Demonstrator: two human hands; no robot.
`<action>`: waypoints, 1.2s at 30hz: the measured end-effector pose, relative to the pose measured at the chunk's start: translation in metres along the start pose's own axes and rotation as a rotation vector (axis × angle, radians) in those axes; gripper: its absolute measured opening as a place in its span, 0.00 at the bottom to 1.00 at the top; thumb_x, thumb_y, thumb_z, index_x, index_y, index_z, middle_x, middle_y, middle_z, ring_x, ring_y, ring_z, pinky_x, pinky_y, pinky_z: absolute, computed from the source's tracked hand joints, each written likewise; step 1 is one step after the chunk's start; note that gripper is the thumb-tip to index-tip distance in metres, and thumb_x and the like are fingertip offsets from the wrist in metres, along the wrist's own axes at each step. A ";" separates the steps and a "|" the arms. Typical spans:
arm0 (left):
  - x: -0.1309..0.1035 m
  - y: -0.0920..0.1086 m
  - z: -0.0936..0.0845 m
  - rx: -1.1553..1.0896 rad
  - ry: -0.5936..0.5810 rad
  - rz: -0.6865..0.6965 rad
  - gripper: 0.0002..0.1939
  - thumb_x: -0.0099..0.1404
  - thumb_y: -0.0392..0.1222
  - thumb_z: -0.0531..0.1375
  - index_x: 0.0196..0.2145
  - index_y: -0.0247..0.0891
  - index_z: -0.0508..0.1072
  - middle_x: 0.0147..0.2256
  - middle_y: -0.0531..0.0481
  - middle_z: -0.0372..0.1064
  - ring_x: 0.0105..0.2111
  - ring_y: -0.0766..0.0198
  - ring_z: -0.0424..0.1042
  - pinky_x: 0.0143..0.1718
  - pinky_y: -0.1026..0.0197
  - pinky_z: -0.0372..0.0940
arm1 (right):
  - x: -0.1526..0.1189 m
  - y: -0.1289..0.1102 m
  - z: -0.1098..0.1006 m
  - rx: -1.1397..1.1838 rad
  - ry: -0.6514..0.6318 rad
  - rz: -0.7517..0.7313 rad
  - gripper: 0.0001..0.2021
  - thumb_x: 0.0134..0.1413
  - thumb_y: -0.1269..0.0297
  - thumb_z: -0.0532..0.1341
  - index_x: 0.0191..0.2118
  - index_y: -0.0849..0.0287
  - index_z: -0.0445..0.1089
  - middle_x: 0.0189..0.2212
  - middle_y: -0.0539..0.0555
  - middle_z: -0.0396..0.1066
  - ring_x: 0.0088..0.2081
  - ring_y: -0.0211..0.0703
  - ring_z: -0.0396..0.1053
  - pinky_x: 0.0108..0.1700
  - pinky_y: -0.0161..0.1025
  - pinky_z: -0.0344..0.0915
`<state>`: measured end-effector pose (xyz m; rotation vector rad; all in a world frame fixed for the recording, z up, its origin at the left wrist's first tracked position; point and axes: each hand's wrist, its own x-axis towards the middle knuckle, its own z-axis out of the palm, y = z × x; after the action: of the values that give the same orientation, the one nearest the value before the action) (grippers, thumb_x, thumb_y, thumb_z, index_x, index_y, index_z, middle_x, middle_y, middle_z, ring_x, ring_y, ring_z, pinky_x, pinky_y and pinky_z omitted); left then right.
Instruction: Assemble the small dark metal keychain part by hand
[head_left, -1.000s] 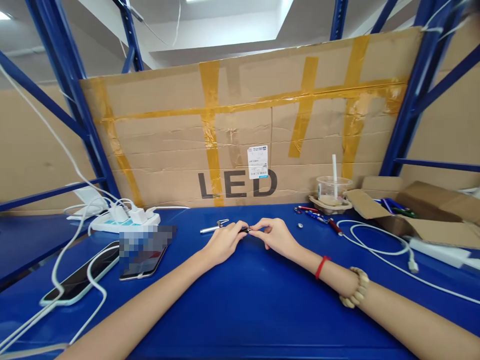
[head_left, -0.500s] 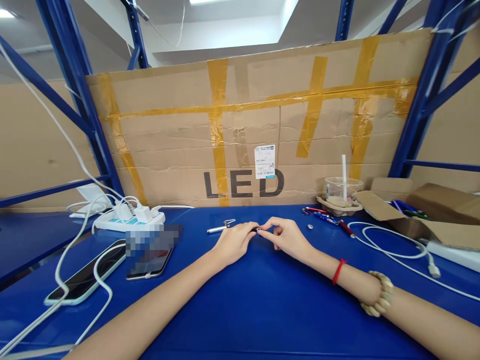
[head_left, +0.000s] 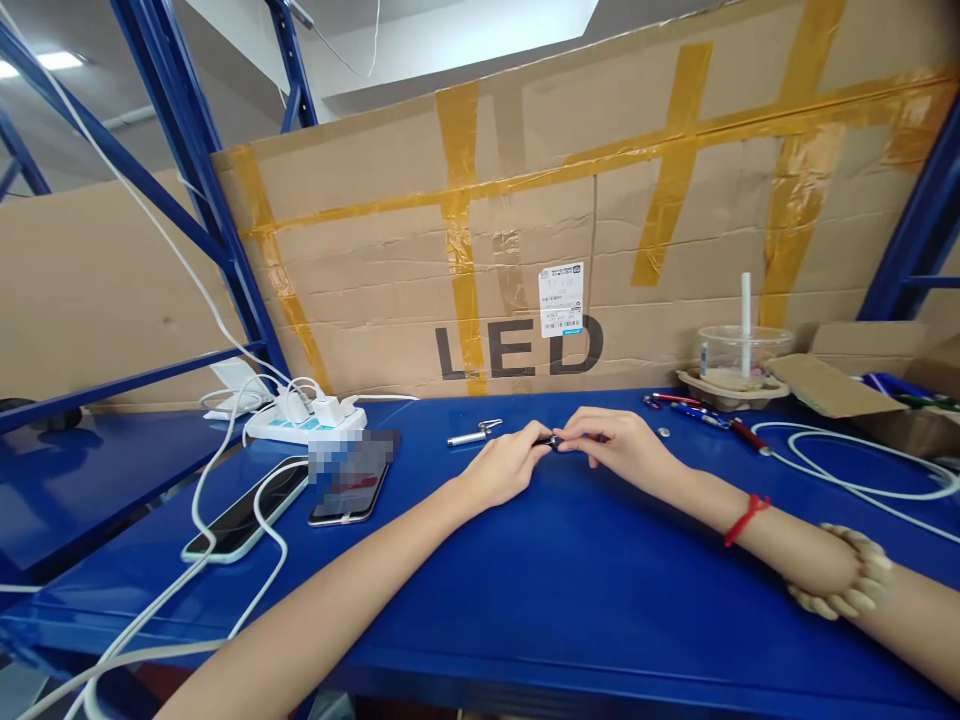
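Note:
Near the middle of the blue table, my left hand pinches a small dark object. My right hand meets it from the other side, its thumb and fingertips pressed on the object's right end. Most of the object is hidden by my fingers, and what it is cannot be made out. Just behind my left hand lies a silver cylinder with a metal clip. A small round silver piece rests behind my right hand.
Two phones and a white power strip with cables are on the left. Rightward are red and blue pens, a plastic cup in a carton tray, an open cardboard box and a coiled white cable.
The camera view has tilted and turned, so the scene sits further right. Slightly more of the dark object shows between my fingertips; both hands keep their pinch.

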<state>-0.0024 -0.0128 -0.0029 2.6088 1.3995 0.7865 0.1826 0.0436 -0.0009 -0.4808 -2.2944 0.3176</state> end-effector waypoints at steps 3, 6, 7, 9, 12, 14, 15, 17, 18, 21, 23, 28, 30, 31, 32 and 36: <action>-0.002 0.000 0.000 -0.024 -0.017 0.004 0.06 0.66 0.40 0.44 0.39 0.39 0.57 0.38 0.49 0.67 0.34 0.62 0.69 0.30 0.64 0.60 | -0.001 0.003 0.000 0.106 -0.019 0.006 0.11 0.53 0.60 0.55 0.29 0.59 0.72 0.30 0.52 0.68 0.19 0.30 0.63 0.24 0.30 0.62; -0.003 0.002 -0.001 -0.045 -0.032 0.033 0.05 0.66 0.40 0.43 0.37 0.39 0.55 0.40 0.48 0.66 0.36 0.62 0.68 0.31 0.64 0.60 | -0.002 0.004 0.000 0.180 -0.018 -0.003 0.12 0.53 0.59 0.55 0.29 0.59 0.72 0.30 0.53 0.68 0.22 0.32 0.65 0.25 0.31 0.64; -0.003 0.002 -0.002 -0.052 -0.034 0.040 0.04 0.66 0.39 0.43 0.37 0.40 0.55 0.41 0.48 0.66 0.36 0.62 0.68 0.32 0.64 0.60 | -0.002 0.004 0.000 0.190 -0.019 -0.004 0.12 0.53 0.59 0.55 0.28 0.59 0.72 0.29 0.53 0.68 0.22 0.33 0.66 0.26 0.31 0.65; -0.003 0.003 -0.002 -0.058 -0.041 0.043 0.03 0.66 0.38 0.43 0.36 0.40 0.54 0.41 0.49 0.66 0.37 0.63 0.68 0.32 0.64 0.60 | -0.002 0.002 0.001 0.185 -0.024 0.006 0.12 0.53 0.58 0.55 0.28 0.58 0.72 0.29 0.52 0.68 0.23 0.33 0.66 0.27 0.32 0.65; -0.003 0.002 -0.002 -0.051 -0.037 0.050 0.02 0.66 0.38 0.44 0.36 0.40 0.54 0.41 0.49 0.66 0.36 0.63 0.69 0.32 0.64 0.61 | -0.002 0.000 0.001 0.110 -0.028 0.044 0.12 0.51 0.58 0.56 0.25 0.58 0.71 0.28 0.52 0.69 0.25 0.35 0.66 0.27 0.32 0.63; -0.003 0.002 -0.001 -0.043 -0.022 0.070 0.03 0.66 0.38 0.44 0.35 0.40 0.54 0.41 0.49 0.67 0.37 0.63 0.69 0.33 0.63 0.61 | -0.002 -0.002 0.001 0.062 -0.012 0.081 0.12 0.49 0.57 0.58 0.23 0.58 0.70 0.25 0.52 0.69 0.25 0.36 0.66 0.25 0.32 0.60; -0.003 0.002 0.000 -0.031 -0.011 0.084 0.03 0.66 0.37 0.44 0.35 0.40 0.55 0.41 0.49 0.67 0.37 0.63 0.69 0.33 0.63 0.62 | -0.002 -0.003 0.002 0.056 -0.003 0.103 0.12 0.48 0.57 0.59 0.22 0.59 0.69 0.24 0.52 0.69 0.25 0.37 0.66 0.25 0.31 0.60; -0.003 0.001 0.001 0.011 0.013 0.106 0.04 0.66 0.38 0.44 0.35 0.39 0.55 0.41 0.48 0.67 0.37 0.62 0.69 0.34 0.63 0.62 | -0.001 -0.005 0.004 0.107 0.001 0.169 0.11 0.46 0.57 0.60 0.21 0.59 0.68 0.23 0.51 0.69 0.24 0.36 0.66 0.25 0.31 0.60; -0.003 0.001 0.002 0.036 0.025 0.111 0.04 0.66 0.38 0.44 0.35 0.39 0.56 0.40 0.47 0.67 0.37 0.62 0.69 0.33 0.63 0.62 | -0.001 -0.007 0.005 0.160 -0.004 0.219 0.11 0.45 0.57 0.60 0.22 0.60 0.68 0.23 0.51 0.69 0.23 0.36 0.67 0.25 0.32 0.61; -0.003 0.000 0.002 0.070 0.054 0.112 0.06 0.66 0.38 0.44 0.37 0.38 0.59 0.40 0.47 0.67 0.37 0.62 0.69 0.34 0.63 0.63 | 0.001 -0.011 0.010 0.329 -0.030 0.405 0.12 0.44 0.56 0.60 0.23 0.61 0.67 0.18 0.50 0.68 0.19 0.36 0.67 0.21 0.31 0.61; -0.003 0.000 0.002 0.055 0.060 0.132 0.10 0.66 0.38 0.44 0.43 0.38 0.59 0.43 0.47 0.66 0.40 0.63 0.68 0.38 0.62 0.63 | 0.002 -0.011 0.012 0.398 -0.042 0.502 0.14 0.43 0.54 0.60 0.23 0.62 0.67 0.16 0.50 0.66 0.17 0.36 0.66 0.17 0.30 0.59; 0.001 0.001 0.002 0.061 0.048 0.169 0.16 0.66 0.37 0.44 0.51 0.42 0.58 0.44 0.49 0.66 0.43 0.63 0.65 0.44 0.61 0.61 | 0.002 -0.007 0.014 0.513 -0.066 0.543 0.17 0.42 0.51 0.60 0.22 0.64 0.67 0.18 0.51 0.67 0.18 0.34 0.67 0.16 0.27 0.58; 0.002 0.002 0.002 0.043 0.049 0.138 0.14 0.66 0.37 0.44 0.48 0.41 0.61 0.41 0.50 0.67 0.41 0.64 0.66 0.43 0.62 0.62 | 0.001 -0.005 0.015 0.535 -0.121 0.527 0.19 0.45 0.49 0.57 0.24 0.65 0.69 0.21 0.53 0.69 0.18 0.33 0.66 0.15 0.27 0.57; 0.003 0.003 0.002 0.032 0.050 0.118 0.14 0.66 0.36 0.44 0.46 0.41 0.61 0.39 0.50 0.67 0.40 0.65 0.67 0.41 0.63 0.62 | 0.001 -0.004 0.015 0.532 -0.144 0.517 0.21 0.47 0.48 0.56 0.25 0.65 0.70 0.22 0.54 0.70 0.18 0.32 0.66 0.15 0.27 0.56; 0.004 0.004 0.002 0.024 0.049 0.100 0.13 0.66 0.36 0.43 0.46 0.41 0.62 0.38 0.50 0.68 0.39 0.65 0.67 0.40 0.63 0.62 | 0.001 -0.004 0.016 0.518 -0.161 0.507 0.22 0.47 0.48 0.55 0.26 0.65 0.71 0.23 0.55 0.71 0.18 0.32 0.66 0.15 0.27 0.56; 0.005 0.004 0.004 0.026 0.055 0.057 0.12 0.65 0.35 0.43 0.44 0.41 0.61 0.38 0.51 0.67 0.37 0.65 0.67 0.38 0.64 0.62 | 0.002 -0.002 0.012 0.312 -0.111 0.461 0.21 0.47 0.47 0.55 0.25 0.62 0.71 0.22 0.53 0.71 0.18 0.34 0.66 0.19 0.30 0.58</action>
<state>0.0049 -0.0104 -0.0028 2.6777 1.3631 0.8597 0.1722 0.0416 -0.0074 -0.8431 -2.1621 0.9324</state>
